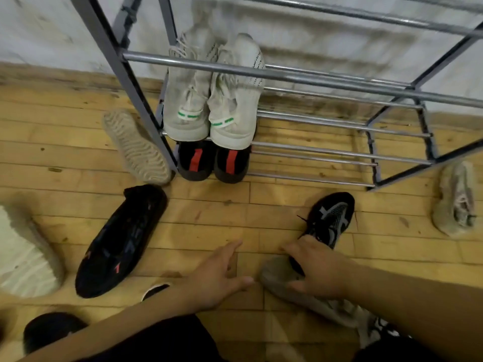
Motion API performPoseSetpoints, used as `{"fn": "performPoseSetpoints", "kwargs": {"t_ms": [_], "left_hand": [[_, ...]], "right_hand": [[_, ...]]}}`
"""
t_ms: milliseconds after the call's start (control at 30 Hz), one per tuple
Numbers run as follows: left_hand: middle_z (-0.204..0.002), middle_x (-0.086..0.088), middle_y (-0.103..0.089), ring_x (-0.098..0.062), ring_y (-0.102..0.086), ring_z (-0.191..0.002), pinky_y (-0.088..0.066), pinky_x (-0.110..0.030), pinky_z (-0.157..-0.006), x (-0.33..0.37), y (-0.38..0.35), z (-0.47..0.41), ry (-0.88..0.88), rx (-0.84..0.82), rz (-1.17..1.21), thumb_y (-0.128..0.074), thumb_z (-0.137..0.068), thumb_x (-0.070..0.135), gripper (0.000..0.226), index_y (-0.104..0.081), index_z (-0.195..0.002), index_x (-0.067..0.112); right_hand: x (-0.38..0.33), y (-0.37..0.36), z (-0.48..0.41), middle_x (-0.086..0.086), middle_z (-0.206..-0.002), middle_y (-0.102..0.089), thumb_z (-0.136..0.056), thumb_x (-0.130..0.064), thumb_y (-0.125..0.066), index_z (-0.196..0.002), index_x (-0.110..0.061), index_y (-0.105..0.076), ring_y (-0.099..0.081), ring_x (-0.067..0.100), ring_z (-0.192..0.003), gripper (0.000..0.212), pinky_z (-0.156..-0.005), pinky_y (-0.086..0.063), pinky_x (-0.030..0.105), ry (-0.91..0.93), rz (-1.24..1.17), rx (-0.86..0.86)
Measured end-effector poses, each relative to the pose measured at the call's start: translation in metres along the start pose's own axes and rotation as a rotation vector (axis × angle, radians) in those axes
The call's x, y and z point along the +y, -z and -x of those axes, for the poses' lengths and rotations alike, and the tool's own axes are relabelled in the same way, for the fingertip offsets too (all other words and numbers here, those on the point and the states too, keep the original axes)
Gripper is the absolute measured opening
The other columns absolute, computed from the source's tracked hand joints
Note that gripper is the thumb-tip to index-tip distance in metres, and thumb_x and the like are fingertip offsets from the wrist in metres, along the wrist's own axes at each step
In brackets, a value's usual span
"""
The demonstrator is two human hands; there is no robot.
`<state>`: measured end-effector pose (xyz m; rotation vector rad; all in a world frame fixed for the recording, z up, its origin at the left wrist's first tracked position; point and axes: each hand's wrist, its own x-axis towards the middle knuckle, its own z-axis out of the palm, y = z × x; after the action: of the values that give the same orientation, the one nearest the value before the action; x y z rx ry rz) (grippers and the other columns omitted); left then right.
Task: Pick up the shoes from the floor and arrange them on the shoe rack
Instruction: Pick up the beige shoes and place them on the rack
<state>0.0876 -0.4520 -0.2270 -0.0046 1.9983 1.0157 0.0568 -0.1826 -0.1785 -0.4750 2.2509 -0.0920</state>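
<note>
The right grip (317, 270) curls thumb and fingers round a grey shoe (277, 280) lying on the wooden plank floor (209, 212), long axis running from frame centre toward the lower right. The left grip (217, 273) is just beside it, fingers spread, holding nothing. A black mesh sneaker (330, 218) points toe-first toward the tubular metal shoe rack (313, 79), which carries two pairs, heels outward.

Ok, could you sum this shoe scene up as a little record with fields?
Rack: metal bars, several tiers
On rack: white pair above black pair with red stripes
On floor: black shoe, black-and-grey shoe, beige shoe sole-up, second beige shoe
Left grip: bare hand, open, holds nothing
Right grip: bare hand, grips grey shoe
</note>
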Motion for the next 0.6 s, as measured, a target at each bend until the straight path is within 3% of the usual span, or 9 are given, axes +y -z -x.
{"fn": "performPoseSetpoints", "kwargs": {"t_ms": [133,233,400,533,600], "left_hand": [[-0.155,0.011,-0.043,-0.008,-0.051,-0.13,-0.046,-0.03,-0.11,-0.007,-0.009,-0.007,0.038,-0.104,0.077,-0.076,-0.084,0.062,0.095,-0.018,-0.159,0.051],[-0.14,0.014,-0.05,-0.006,-0.056,-0.122,-0.048,-0.024,-0.101,-0.007,-0.011,-0.008,0.05,-0.047,0.102,-0.076,-0.087,0.055,0.091,-0.024,-0.159,0.044],[-0.138,0.01,-0.058,-0.007,-0.06,-0.114,-0.052,-0.027,-0.096,-0.019,-0.006,-0.003,0.112,0.136,0.075,-0.08,-0.084,0.05,0.087,-0.033,-0.156,0.042],[-0.136,0.009,-0.058,-0.011,-0.06,-0.117,-0.054,-0.033,-0.099,-0.026,-0.001,-0.001,0.165,0.23,0.155,-0.084,-0.082,0.045,0.087,-0.036,-0.155,0.039],[-0.133,0.011,-0.058,-0.011,-0.06,-0.117,-0.053,-0.03,-0.096,-0.026,0.001,-0.001,0.18,0.255,0.201,-0.086,-0.081,0.043,0.088,-0.037,-0.154,0.039]], "right_hand": [[-0.012,-0.013,-0.018,0.001,-0.136,-0.061,-0.092,-0.065,-0.052,-0.158,-0.033,-0.025,-0.047,0.026,-0.124,0.078,-0.103,-0.037,0.042,-0.003,0.153,0.026],[-0.024,-0.013,-0.035,0.003,-0.124,-0.067,-0.094,-0.064,-0.048,-0.157,-0.03,-0.027,-0.059,0.028,-0.113,0.074,-0.098,-0.043,0.045,0.054,0.202,-0.016],[-0.033,-0.021,-0.056,0.004,-0.126,-0.059,-0.084,-0.06,-0.067,-0.14,-0.026,-0.044,-0.059,0.027,-0.11,0.069,-0.093,-0.053,0.047,-0.015,0.1,-0.07],[-0.035,-0.015,-0.065,-0.001,-0.127,-0.06,-0.083,-0.055,-0.074,-0.14,-0.029,-0.046,-0.058,0.021,-0.109,0.068,-0.092,-0.054,0.039,0.014,-0.031,-0.196],[-0.037,-0.006,-0.066,-0.007,-0.126,-0.06,-0.085,-0.057,-0.072,-0.14,-0.032,-0.049,-0.054,0.015,-0.105,0.064,-0.088,-0.05,0.033,0.038,-0.067,-0.148]]}}
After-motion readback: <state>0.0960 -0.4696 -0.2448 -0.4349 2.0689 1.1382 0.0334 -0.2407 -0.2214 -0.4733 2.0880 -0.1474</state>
